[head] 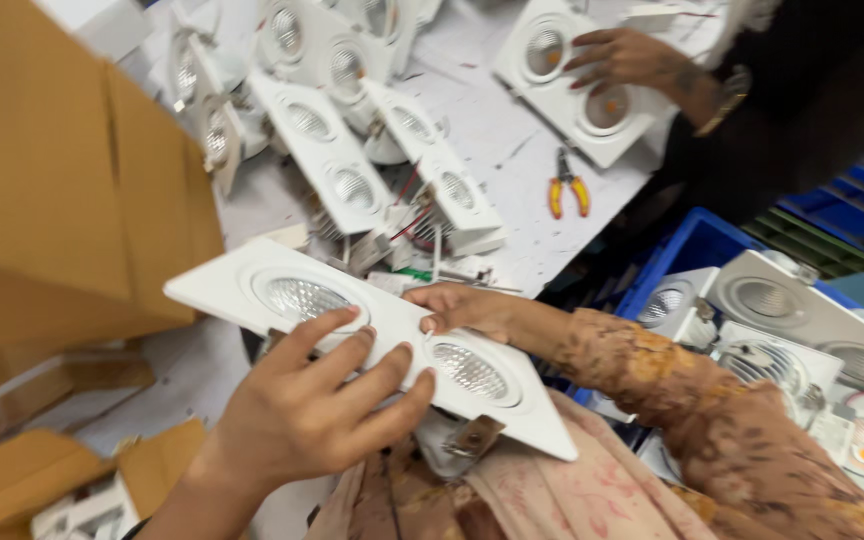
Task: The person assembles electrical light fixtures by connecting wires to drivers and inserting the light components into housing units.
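Observation:
I hold a white twin-lamp downlight fixture (242, 280) flat in front of me, with two round reflectors side by side. My left hand (302, 410) grips its near edge from below, fingers spread over the frame between the two lamps. My right hand (457, 305) rests on the far edge at the middle, thumb and fingers pinching the frame. A metal spring clip (472, 437) hangs under the fixture's right end.
Several similar white fixtures (342, 160) lie piled on the white table, with wires. Yellow-handled pliers (567, 190) lie to the right. Another person's hand (622, 60) rests on a fixture at top right. Cardboard boxes (52, 180) stand left; a blue crate (687, 250) with fixtures sits right.

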